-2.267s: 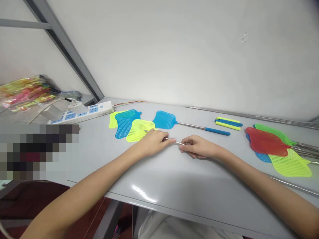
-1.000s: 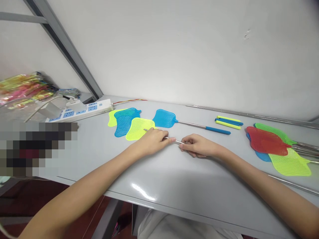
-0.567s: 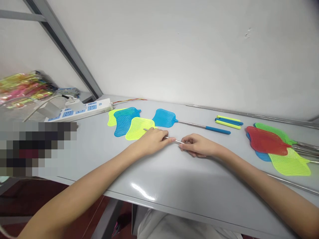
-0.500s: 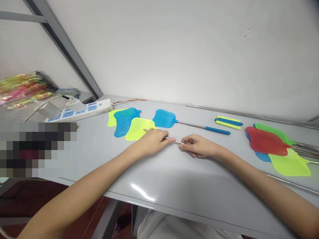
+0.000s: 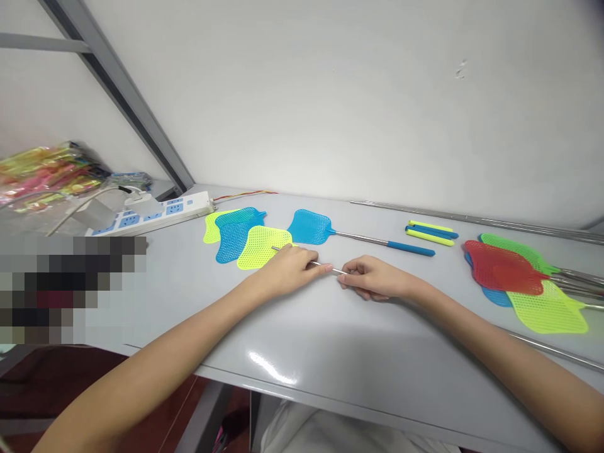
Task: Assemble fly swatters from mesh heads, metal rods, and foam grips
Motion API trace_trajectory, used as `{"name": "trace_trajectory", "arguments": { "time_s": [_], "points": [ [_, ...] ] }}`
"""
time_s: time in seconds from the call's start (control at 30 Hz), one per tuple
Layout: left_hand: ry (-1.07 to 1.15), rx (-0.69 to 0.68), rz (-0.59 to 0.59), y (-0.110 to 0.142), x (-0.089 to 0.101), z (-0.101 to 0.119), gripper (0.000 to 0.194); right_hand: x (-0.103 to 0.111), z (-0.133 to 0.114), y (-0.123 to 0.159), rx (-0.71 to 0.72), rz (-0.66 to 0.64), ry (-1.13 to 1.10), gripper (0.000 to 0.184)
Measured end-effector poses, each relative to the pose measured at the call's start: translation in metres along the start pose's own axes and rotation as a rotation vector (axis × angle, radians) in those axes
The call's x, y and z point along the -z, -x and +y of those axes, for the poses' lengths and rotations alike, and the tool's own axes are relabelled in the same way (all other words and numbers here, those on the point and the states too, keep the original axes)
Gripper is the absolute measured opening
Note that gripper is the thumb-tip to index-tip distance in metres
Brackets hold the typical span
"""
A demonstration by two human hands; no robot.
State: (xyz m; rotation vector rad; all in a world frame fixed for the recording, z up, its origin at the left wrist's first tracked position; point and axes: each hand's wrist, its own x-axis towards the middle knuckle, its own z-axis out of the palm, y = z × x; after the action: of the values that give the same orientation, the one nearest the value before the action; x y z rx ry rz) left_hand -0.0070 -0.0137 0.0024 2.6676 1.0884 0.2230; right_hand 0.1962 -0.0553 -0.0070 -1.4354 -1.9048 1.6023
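Note:
Both my hands grip one thin metal rod [image 5: 336, 271] just over the grey table. My left hand [image 5: 293, 269] is closed round its left part, and the rod's tip pokes out past the knuckles. My right hand [image 5: 370, 277] pinches the other end between thumb and fingers; that end is hidden in the hand. Behind my left hand lies a yellow fly swatter head [image 5: 264, 247], with a blue swatter head [image 5: 236, 234] partly under it. A blue fly swatter [image 5: 311, 227] with a metal shaft and blue handle lies beyond my hands.
Loose yellow and blue handle tubes [image 5: 431, 233] lie behind my right hand. Coloured fly swatters [image 5: 507, 268] are stacked at the right. Long metal rods [image 5: 472, 219] run along the wall. A power strip [image 5: 155, 215] and bagged goods [image 5: 51, 170] are at the left.
My hands keep the same grip on the metal rod, with no visible movement along it. The whole view shifts slightly as the head moves.

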Motion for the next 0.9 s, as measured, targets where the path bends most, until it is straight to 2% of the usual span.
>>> {"name": "trace_trajectory", "arguments": {
  "time_s": [0.27, 0.5, 0.9],
  "points": [
    [0.009, -0.017, 0.022, -0.002, -0.005, -0.003, 0.050, 0.001, 0.002, 0.000, 0.006, -0.023, -0.020, 0.030],
    [-0.076, -0.084, 0.070, -0.002, -0.010, -0.002, 0.041, 0.003, 0.003, 0.001, 0.002, -0.048, -0.047, 0.031],
    [-0.128, -0.118, 0.046, 0.003, -0.016, 0.007, 0.028, 0.000, 0.003, 0.000, -0.005, -0.038, -0.077, 0.034]
  ]
}}
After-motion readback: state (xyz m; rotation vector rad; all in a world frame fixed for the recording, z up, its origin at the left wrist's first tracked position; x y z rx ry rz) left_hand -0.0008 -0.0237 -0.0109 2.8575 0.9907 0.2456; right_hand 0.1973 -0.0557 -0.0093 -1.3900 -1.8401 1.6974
